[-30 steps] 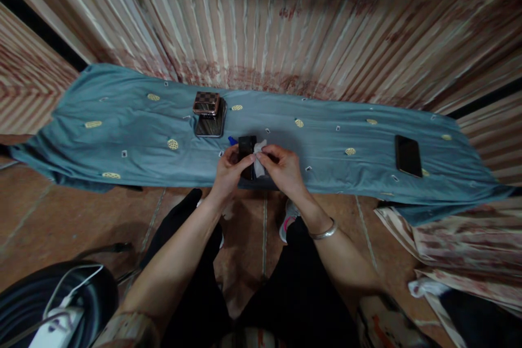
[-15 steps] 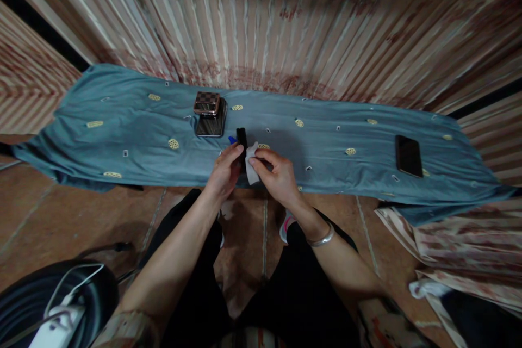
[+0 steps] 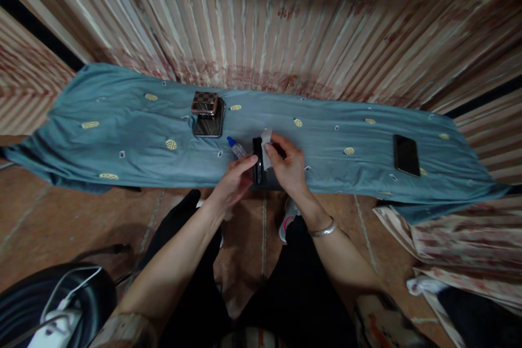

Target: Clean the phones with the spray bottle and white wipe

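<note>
A black phone (image 3: 257,160) stands on its edge over the near side of a blue cloth (image 3: 122,136). My left hand (image 3: 235,180) grips its lower end with the fingertips. My right hand (image 3: 287,163) presses a small white wipe (image 3: 266,148) against the phone's upper side. A little clear bottle with a blue cap (image 3: 236,147) lies on the cloth just left of the phone, apart from both hands.
A checkered case (image 3: 205,103) rests on another dark phone (image 3: 209,124) farther back on the cloth. A third black phone (image 3: 406,155) lies at the right end. A curtain hangs behind. Cables and a white adapter (image 3: 53,329) sit at the lower left floor.
The phone has turned edge-on and shifted right. My right hand with the wipe has moved up along it. The blue-capped bottle is now uncovered.
</note>
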`<state>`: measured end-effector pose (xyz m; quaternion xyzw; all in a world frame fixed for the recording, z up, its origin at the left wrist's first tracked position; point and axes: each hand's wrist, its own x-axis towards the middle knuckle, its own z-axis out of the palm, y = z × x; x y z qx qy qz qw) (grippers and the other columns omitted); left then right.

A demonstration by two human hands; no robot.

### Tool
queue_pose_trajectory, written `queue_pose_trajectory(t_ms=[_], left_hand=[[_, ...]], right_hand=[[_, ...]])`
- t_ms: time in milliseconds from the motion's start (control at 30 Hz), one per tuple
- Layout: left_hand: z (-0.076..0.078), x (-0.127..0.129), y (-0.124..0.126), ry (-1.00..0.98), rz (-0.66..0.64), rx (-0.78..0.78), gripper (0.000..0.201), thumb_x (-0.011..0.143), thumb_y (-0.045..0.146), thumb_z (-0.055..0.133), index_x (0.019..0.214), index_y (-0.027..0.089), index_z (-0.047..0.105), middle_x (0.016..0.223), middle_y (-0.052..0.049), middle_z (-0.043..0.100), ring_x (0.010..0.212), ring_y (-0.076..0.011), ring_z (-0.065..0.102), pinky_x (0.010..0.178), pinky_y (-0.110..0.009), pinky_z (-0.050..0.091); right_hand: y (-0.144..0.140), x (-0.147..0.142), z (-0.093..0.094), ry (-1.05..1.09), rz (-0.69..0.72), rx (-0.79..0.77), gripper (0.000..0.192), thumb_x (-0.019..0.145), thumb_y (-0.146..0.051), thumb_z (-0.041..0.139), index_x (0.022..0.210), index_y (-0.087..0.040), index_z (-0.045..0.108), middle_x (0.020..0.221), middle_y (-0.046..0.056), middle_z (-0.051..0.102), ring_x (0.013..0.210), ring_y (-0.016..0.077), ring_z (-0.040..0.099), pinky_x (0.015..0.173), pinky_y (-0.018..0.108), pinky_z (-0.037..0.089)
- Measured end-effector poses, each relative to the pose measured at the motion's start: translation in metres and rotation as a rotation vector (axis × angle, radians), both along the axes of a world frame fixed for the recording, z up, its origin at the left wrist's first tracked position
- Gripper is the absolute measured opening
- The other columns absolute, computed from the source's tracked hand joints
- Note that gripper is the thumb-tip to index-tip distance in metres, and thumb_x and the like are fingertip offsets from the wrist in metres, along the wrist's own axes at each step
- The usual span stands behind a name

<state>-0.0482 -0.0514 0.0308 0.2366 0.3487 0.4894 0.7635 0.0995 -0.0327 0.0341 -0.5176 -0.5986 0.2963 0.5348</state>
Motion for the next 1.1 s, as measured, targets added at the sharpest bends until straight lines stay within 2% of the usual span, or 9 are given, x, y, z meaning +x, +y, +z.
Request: queue_pose_trajectory(t_ms=[133, 300, 400, 567, 667, 800, 967, 1100], left_hand=[[0.005, -0.002, -0.001, -0.019, -0.025, -0.001, 0.025, 0.071, 0.034, 0.09, 0.084, 0.016, 0.079, 0.094, -0.009, 0.083, 0.108, -0.0312, 0.078, 0.097, -0.041, 0.061], [0.008, -0.005, -0.001, -0.026, -0.017, -0.037, 0.022, 0.073, 0.033, 0.088, 0.08, 0.016, 0.077, 0.088, -0.009, 0.082, 0.107, -0.0315, 0.078, 0.096, -0.041, 0.061], [0.007, -0.004, -0.001, -0.03, -0.024, -0.036, 0.022, 0.072, 0.034, 0.089, 0.079, 0.016, 0.077, 0.087, -0.008, 0.082, 0.108, -0.0311, 0.078, 0.097, -0.04, 0.061], [0.002, 0.001, -0.001, -0.028, -0.02, -0.025, 0.029, 0.066, 0.037, 0.093, 0.08, 0.016, 0.079, 0.086, -0.008, 0.082, 0.103, -0.0309, 0.079, 0.095, -0.04, 0.061], [0.0, 0.002, -0.001, -0.031, -0.016, -0.042, 0.027, 0.068, 0.036, 0.091, 0.082, 0.016, 0.079, 0.086, -0.008, 0.082, 0.103, -0.0308, 0.079, 0.095, -0.041, 0.061], [0.005, 0.001, -0.002, -0.047, -0.016, -0.076, 0.015, 0.077, 0.029, 0.084, 0.081, 0.015, 0.078, 0.086, -0.007, 0.082, 0.104, -0.0296, 0.079, 0.097, -0.04, 0.061], [0.014, -0.003, 0.0, -0.107, 0.02, -0.131, 0.01, 0.085, 0.021, 0.074, 0.08, 0.014, 0.077, 0.088, -0.009, 0.083, 0.104, -0.0282, 0.079, 0.098, -0.037, 0.061], [0.018, -0.006, 0.002, -0.142, 0.045, -0.158, 0.011, 0.089, 0.019, 0.069, 0.086, 0.014, 0.078, 0.086, -0.008, 0.083, 0.104, -0.0281, 0.08, 0.098, -0.037, 0.062]], right_hand=[[0.008, 0.005, -0.009, -0.04, -0.017, 0.02, 0.023, 0.091, -0.042, 0.067, 0.1, -0.028, 0.083, 0.114, 0.005, 0.083, 0.11, 0.0259, 0.075, 0.105, 0.041, 0.057], [0.011, 0.005, -0.013, -0.048, -0.025, 0.023, 0.024, 0.092, -0.042, 0.067, 0.1, -0.028, 0.083, 0.113, 0.005, 0.083, 0.11, 0.0265, 0.075, 0.104, 0.042, 0.057], [0.008, 0.003, -0.009, -0.05, -0.023, 0.028, 0.025, 0.092, -0.043, 0.067, 0.105, -0.027, 0.082, 0.115, 0.006, 0.083, 0.111, 0.0269, 0.075, 0.105, 0.042, 0.056], [-0.003, -0.001, 0.009, -0.061, 0.008, 0.033, 0.037, 0.093, -0.041, 0.067, 0.128, -0.029, 0.072, 0.123, 0.004, 0.08, 0.107, 0.0241, 0.074, 0.101, 0.039, 0.058], [-0.005, 0.0, 0.013, -0.126, 0.016, 0.075, 0.03, 0.095, -0.036, 0.064, 0.123, -0.029, 0.073, 0.125, 0.004, 0.079, 0.109, 0.0241, 0.074, 0.103, 0.039, 0.056], [0.003, 0.006, 0.002, -0.18, 0.022, 0.143, 0.021, 0.096, -0.03, 0.059, 0.106, -0.028, 0.077, 0.126, 0.006, 0.079, 0.121, 0.0262, 0.072, 0.11, 0.041, 0.053], [0.012, 0.011, -0.014, -0.23, 0.008, 0.09, 0.022, 0.096, -0.027, 0.06, 0.106, -0.025, 0.079, 0.114, 0.007, 0.082, 0.111, 0.0251, 0.076, 0.104, 0.041, 0.058], [0.01, 0.007, -0.017, -0.233, 0.012, 0.119, 0.024, 0.095, -0.027, 0.061, 0.107, -0.025, 0.081, 0.114, 0.007, 0.083, 0.107, 0.0251, 0.077, 0.102, 0.041, 0.059]])
